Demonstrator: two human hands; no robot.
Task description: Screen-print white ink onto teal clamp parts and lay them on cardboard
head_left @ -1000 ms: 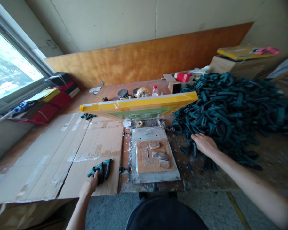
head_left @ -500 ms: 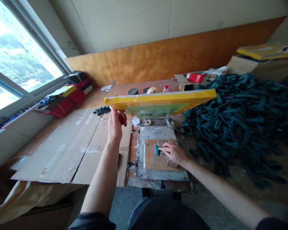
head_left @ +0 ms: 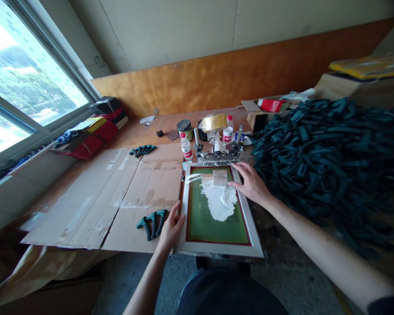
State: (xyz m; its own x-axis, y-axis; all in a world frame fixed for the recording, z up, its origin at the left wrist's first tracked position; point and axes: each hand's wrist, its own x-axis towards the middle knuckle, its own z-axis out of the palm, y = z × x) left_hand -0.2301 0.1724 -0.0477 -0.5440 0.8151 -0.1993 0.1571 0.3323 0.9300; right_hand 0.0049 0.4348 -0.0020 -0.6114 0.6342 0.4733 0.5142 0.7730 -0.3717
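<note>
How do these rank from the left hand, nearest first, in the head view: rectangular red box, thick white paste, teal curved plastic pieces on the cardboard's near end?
1. Teal curved plastic pieces, just left of the hand.
2. Thick white paste, on green mesh, to its right.
3. Rectangular red box, far back right.

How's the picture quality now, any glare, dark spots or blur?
Head view: the window glares white at upper left; head view: the pile of dark green parts sinks into dimness, pieces merging; head view: the left hand and right hand look soft but readable.
</note>
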